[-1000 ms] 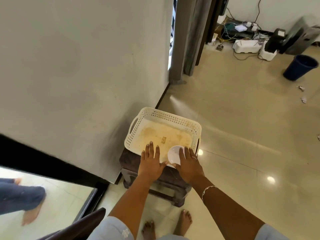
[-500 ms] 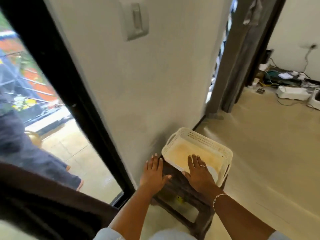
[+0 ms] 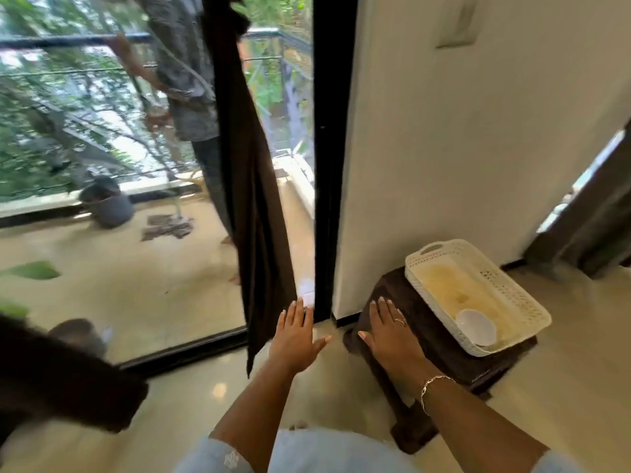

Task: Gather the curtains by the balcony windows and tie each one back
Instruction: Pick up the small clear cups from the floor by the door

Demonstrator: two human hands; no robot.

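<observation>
dark brown curtain (image 3: 252, 186); cream perforated basket (image 3: 508, 288); white bowl (image 3: 476, 327); brown stool (image 3: 440, 349).

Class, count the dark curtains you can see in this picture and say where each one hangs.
3: one curtain hanging by the black door frame, one dark curtain bunched at lower left, one grey curtain at the right window. Others may be out of view.

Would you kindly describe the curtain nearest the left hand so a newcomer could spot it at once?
Find the black window frame left of the white wall. Just left of it hangs a dark brown curtain, its hem near the open left hand. Unlike the grey curtain at far right, it is a narrow strip before the balcony glass.
</observation>
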